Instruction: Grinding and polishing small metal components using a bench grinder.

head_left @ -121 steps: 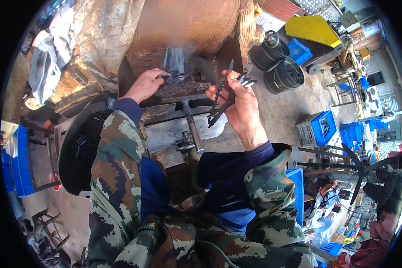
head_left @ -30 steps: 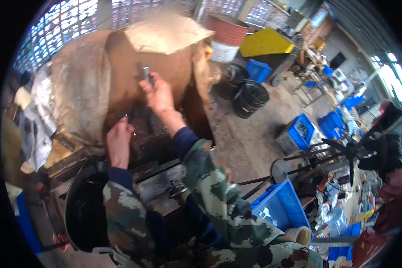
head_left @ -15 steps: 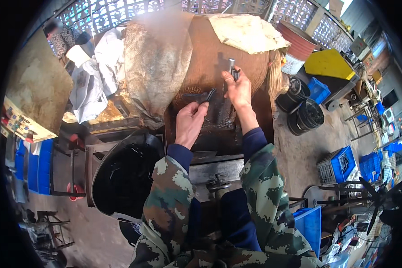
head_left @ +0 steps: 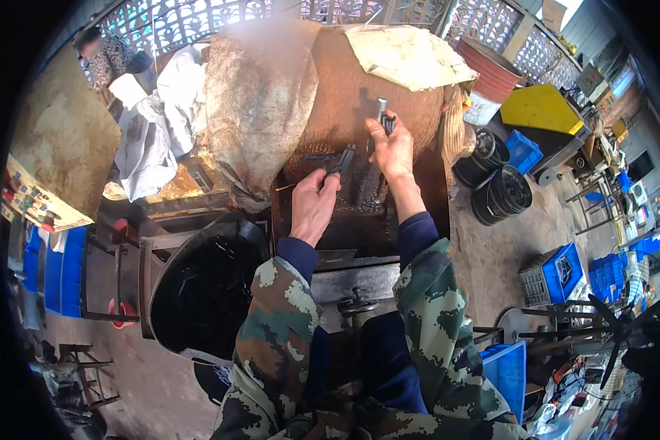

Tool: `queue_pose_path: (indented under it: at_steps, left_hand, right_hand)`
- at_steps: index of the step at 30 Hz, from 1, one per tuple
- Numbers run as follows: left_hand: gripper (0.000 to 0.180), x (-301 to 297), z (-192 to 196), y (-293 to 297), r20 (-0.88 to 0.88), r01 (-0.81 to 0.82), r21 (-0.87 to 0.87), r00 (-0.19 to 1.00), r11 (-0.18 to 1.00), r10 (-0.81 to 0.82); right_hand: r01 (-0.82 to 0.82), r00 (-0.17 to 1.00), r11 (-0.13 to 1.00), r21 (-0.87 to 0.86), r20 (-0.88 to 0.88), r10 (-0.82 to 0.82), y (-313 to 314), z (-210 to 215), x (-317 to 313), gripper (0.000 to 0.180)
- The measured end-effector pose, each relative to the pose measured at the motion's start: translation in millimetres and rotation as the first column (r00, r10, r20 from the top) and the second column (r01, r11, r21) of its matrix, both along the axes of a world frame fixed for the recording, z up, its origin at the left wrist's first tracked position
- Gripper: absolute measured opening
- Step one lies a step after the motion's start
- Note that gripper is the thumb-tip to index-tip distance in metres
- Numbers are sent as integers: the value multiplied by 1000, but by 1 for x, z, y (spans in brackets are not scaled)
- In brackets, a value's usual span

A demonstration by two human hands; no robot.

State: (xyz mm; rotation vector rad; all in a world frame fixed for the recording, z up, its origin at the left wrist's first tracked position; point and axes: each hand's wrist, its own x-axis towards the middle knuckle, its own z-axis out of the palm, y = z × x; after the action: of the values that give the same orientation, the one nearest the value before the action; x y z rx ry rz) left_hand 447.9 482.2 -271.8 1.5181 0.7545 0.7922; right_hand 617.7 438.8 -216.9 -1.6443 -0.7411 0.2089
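Observation:
My left hand (head_left: 314, 207) pinches a dark, narrow metal piece (head_left: 342, 158) between thumb and fingers; its far end points up and to the right. To its right, my right hand (head_left: 392, 154) is closed, thumb against fingers, around dark slim pieces (head_left: 390, 123) whose ends stick out at the top. A silvery cylindrical rod (head_left: 381, 106) stands right beside those ends; whether my hand touches it I cannot tell. Both hands are over a dark, wet-looking metal trough (head_left: 436, 194). Behind them rises a large rust-brown rounded surface (head_left: 345, 81).
Stained sacking (head_left: 260, 103) and a pale sheet (head_left: 411, 55) drape the brown surface. A black tub (head_left: 198, 301) with dark contents stands at left. Black buckets (head_left: 502, 194), a rusty drum (head_left: 488, 66) and blue crates (head_left: 557, 271) are at right. A person (head_left: 104, 62) is at far left.
My left hand has shifted slightly, and the dark piece in it has turned, showing more of its length. My right hand stays almost in place.

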Motion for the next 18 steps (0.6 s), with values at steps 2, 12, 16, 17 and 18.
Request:
queue_pose_path:
  at_steps: [2, 12, 16, 17, 18]
  left_hand:
    - [26, 0, 1, 0, -2, -2, 1, 1000, 1000, 2]
    - [28, -1, 2, 0, -28, 2, 12, 1000, 1000, -1]
    - [28, 1, 3, -2, -20, 4, 6, 1000, 1000, -4]
    - [28, 0, 2, -1, -20, 2, 7, 1000, 1000, -2]
    - [28, 0, 0, 0, -16, 4, 24, 1000, 1000, -3]
  right_hand:
    - [-1, 1000, 1000, -12, 5, 1, 0, 1, -1, 55]
    - [-7, 1000, 1000, 16, -7, 7, 1, 0, -2, 55]
    - [-10, 1000, 1000, 16, -2, 10, 1, -2, 1, 53]
    - [-12, 1000, 1000, 17, -2, 12, 2, -1, 0, 53]
    - [-8, 1000, 1000, 14, 5, 8, 2, 0, -1, 52]
